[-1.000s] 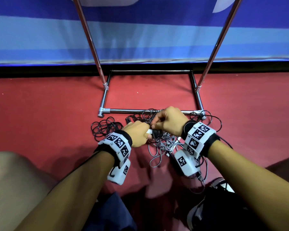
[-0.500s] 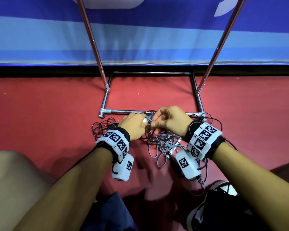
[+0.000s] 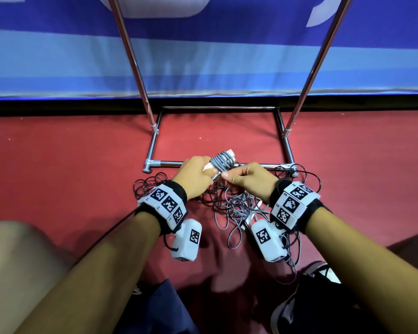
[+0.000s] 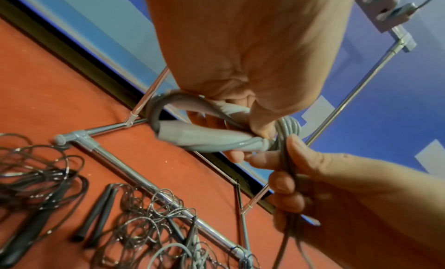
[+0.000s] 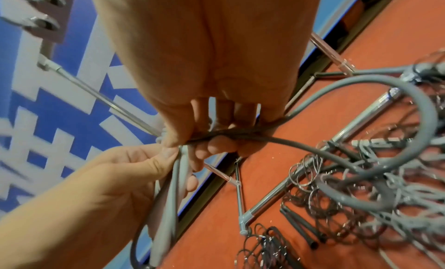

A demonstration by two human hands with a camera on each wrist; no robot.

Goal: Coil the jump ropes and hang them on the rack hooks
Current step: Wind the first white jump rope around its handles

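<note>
1. Two hands are at work just above the red floor [image 3: 58, 165], close in front of the rack [image 3: 217, 163].
2. The left hand [image 3: 194, 175] is clamped round the pale handles of one grey jump rope [image 3: 223, 160], and several turns of grey cord are already wound round those handles.
3. The right hand [image 3: 247, 180] pinches the same rope's cord between thumb and fingers, right beside the left hand, and the two hands are nearly touching.
4. From the left wrist view, the cord runs down from the wound bundle [image 4: 287, 132] through the right hand's fingers [image 4: 283, 181].
5. A loose grey loop [image 5: 385, 139] swings from the right hand down to the pile.
6. On the floor lies a tangle of loose ropes [image 3: 239, 206] against the rack's front bar; how many are in it I cannot tell.
7. One dark rope heap [image 3: 149, 186] sits apart to the left, by the rack's corner foot.
8. One pair of black handles [image 4: 96, 212] lies side by side on the floor.
9. Two chrome uprights [image 3: 130, 56] rise from the rack's base.
10. Two hooks [image 4: 397, 8] show on a bracket at the rack's top.
</note>
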